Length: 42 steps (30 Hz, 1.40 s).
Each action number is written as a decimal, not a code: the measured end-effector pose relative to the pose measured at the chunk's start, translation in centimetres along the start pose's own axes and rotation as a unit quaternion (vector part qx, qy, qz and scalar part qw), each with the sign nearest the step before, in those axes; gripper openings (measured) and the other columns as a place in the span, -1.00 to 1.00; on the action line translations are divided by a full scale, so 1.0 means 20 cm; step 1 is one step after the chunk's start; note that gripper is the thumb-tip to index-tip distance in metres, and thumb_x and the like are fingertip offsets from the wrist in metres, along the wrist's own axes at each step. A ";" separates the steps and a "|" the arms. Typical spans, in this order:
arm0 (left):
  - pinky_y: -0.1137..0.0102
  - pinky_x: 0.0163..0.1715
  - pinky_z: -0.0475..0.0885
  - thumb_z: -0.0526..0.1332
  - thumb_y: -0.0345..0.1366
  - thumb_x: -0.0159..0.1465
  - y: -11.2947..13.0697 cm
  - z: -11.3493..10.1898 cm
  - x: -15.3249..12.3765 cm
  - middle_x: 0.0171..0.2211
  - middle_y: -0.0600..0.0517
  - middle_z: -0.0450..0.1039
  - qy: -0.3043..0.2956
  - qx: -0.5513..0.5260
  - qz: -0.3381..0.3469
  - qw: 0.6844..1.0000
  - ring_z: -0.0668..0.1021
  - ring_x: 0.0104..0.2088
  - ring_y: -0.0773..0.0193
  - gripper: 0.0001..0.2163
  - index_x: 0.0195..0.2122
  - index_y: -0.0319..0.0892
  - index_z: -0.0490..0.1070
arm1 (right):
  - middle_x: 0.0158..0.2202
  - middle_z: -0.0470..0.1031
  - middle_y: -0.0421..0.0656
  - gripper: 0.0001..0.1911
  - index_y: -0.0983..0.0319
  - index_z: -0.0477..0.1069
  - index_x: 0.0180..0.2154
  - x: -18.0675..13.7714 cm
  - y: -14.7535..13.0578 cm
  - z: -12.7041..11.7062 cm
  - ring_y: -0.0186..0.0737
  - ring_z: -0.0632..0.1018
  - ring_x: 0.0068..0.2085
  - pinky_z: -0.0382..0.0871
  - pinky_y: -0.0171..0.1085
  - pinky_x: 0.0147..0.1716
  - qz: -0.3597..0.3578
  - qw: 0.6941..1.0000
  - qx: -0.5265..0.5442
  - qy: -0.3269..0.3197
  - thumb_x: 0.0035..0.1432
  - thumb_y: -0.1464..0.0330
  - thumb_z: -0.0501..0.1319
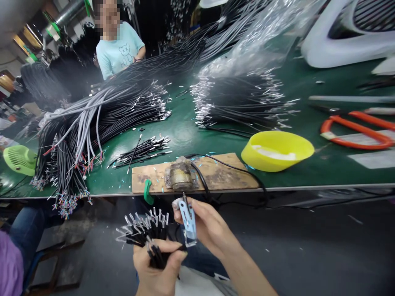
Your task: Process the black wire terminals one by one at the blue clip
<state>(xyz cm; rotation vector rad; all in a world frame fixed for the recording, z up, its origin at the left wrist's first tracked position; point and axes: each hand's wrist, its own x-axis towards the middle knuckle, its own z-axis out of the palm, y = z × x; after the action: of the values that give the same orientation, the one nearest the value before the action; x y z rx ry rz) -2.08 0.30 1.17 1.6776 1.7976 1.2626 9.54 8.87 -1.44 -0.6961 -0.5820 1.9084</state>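
My left hand is closed around a bundle of short black cables, whose silvery bare ends fan out upward. One cable end points from the thumb and forefinger toward a light-blue clip with slots and a metal end. My right hand has its fingers closed around this clip, with a pale wrapping on one fingertip. Just above is a small motor fixed to a wooden board, its thin shaft pointing at the clip. Whether clip and shaft are joined, I cannot tell.
Cut black cables lie piled on the green bench, beside longer black and grey cables. Nearby are a yellow bowl, orange-handled cutters, a green clamp and a green fan. A person sits opposite.
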 end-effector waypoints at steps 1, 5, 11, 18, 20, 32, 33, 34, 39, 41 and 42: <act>0.35 -0.47 0.56 0.25 -0.20 0.11 0.00 0.00 0.00 -0.53 0.24 0.59 -0.006 -0.009 -0.002 1.000 0.61 -0.54 0.22 -0.95 -0.46 0.11 0.50 | -0.56 0.43 -0.16 -0.55 0.28 0.53 -0.42 0.00 0.02 -0.01 -0.34 0.33 -0.57 0.22 -0.35 -0.61 0.001 0.999 0.030 -0.013 -0.12 0.00 0.31; 0.34 -0.46 0.55 0.25 -0.20 0.10 0.02 0.02 0.02 -0.54 0.26 0.59 -0.017 -0.035 -0.011 0.999 0.61 -0.55 0.22 -0.94 -0.46 0.14 0.51 | -0.60 0.37 -0.21 -0.47 0.26 0.53 -0.42 -0.01 0.06 0.00 -0.39 0.25 -0.62 0.15 -0.39 -0.68 0.030 0.993 0.107 -0.044 -0.20 -0.09 0.30; 0.32 -0.43 0.52 0.28 -0.26 0.06 0.04 0.04 0.01 -0.56 0.23 0.58 -0.013 -0.008 -0.030 0.999 0.59 -0.56 0.23 -0.92 -0.47 0.12 0.53 | -0.64 0.32 -0.27 -0.57 0.28 0.45 -0.61 -0.01 -0.04 0.08 -0.42 0.27 -0.59 0.19 -0.42 -0.59 0.039 0.993 0.103 0.030 -0.36 0.05 0.44; 0.35 -0.45 0.50 0.29 -0.32 0.03 0.05 0.05 0.00 -0.57 0.10 0.58 -0.024 0.003 -0.037 0.999 0.57 -0.56 0.22 -0.94 -0.51 0.00 0.54 | -0.70 0.19 -0.35 -0.52 0.26 0.28 -0.69 0.00 -0.04 0.08 -0.46 0.17 -0.64 0.12 -0.42 -0.63 0.011 0.997 0.072 0.030 -0.32 0.05 0.42; 0.33 -0.43 0.52 0.28 -0.29 0.04 0.05 0.04 0.00 -0.56 0.17 0.58 -0.018 0.007 -0.036 0.999 0.58 -0.55 0.22 -0.92 -0.49 0.09 0.53 | -0.71 0.18 -0.34 -0.50 0.24 0.28 -0.67 -0.01 0.00 0.05 -0.43 0.17 -0.65 0.09 -0.39 -0.67 0.020 0.996 0.064 0.053 -0.25 -0.03 0.35; 0.31 -0.41 0.53 0.29 -0.23 0.05 0.02 0.02 -0.07 -0.52 0.24 0.59 -0.038 -0.044 -0.109 0.992 0.60 -0.53 0.18 -0.87 -0.42 0.24 0.57 | -0.68 0.20 -0.28 -0.56 0.22 0.25 -0.69 -0.18 0.04 -0.10 -0.35 0.22 -0.61 0.12 -0.34 -0.63 -0.088 0.971 -0.141 0.169 -0.06 0.06 0.28; 0.33 -0.44 0.53 0.27 -0.22 0.07 0.02 0.02 -0.07 -0.55 0.22 0.58 -0.044 -0.043 -0.116 0.991 0.58 -0.56 0.19 -0.87 -0.40 0.22 0.58 | -0.68 0.19 -0.28 -0.58 0.21 0.23 -0.69 -0.20 0.04 -0.11 -0.34 0.23 -0.61 0.12 -0.34 -0.63 -0.125 0.959 -0.181 0.179 -0.01 0.10 0.26; 0.35 -0.46 0.52 0.24 -0.23 0.10 0.02 0.02 -0.06 -0.58 0.19 0.57 -0.052 -0.042 -0.121 0.990 0.57 -0.58 0.21 -0.86 -0.39 0.18 0.59 | -0.68 0.18 -0.28 -0.60 0.20 0.22 -0.69 -0.23 0.04 -0.11 -0.34 0.23 -0.61 0.12 -0.34 -0.63 -0.174 0.941 -0.222 0.189 0.04 0.16 0.24; 0.41 -0.46 0.46 0.24 -0.31 0.07 0.05 0.05 -0.07 -0.64 0.05 0.53 -0.123 -0.057 -0.134 0.982 0.53 -0.58 0.22 -0.85 -0.49 -0.08 0.63 | -0.61 0.40 -0.23 -0.90 0.18 0.42 -0.52 -0.33 0.00 -0.03 -0.27 0.37 -0.54 0.25 -0.29 -0.53 -0.386 0.813 -0.433 0.049 0.01 0.43 0.28; 0.43 -0.53 0.42 0.26 -0.30 0.05 0.06 0.06 -0.08 -0.71 0.06 0.45 -0.137 -0.060 -0.141 0.979 0.47 -0.64 0.27 -0.86 -0.57 -0.13 0.62 | -0.57 0.44 -0.20 -0.94 0.18 0.45 -0.48 -0.33 -0.03 0.00 -0.24 0.42 -0.51 0.31 -0.26 -0.50 -0.368 0.805 -0.465 -0.017 0.03 0.43 0.26; 0.44 -0.57 0.39 0.27 -0.31 0.03 0.06 0.06 -0.09 -0.74 0.07 0.40 -0.135 -0.060 -0.149 0.978 0.43 -0.67 0.29 -0.86 -0.60 -0.15 0.60 | -0.58 0.43 -0.20 -0.90 0.19 0.43 -0.50 -0.33 -0.03 0.01 -0.24 0.42 -0.52 0.33 -0.26 -0.50 -0.350 0.814 -0.463 -0.030 0.05 0.42 0.24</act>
<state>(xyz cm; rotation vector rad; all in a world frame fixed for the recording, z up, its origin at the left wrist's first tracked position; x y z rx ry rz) -0.10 -1.12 0.90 1.3765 1.6951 0.9440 12.17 3.06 0.53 -0.8419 -1.6053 0.8695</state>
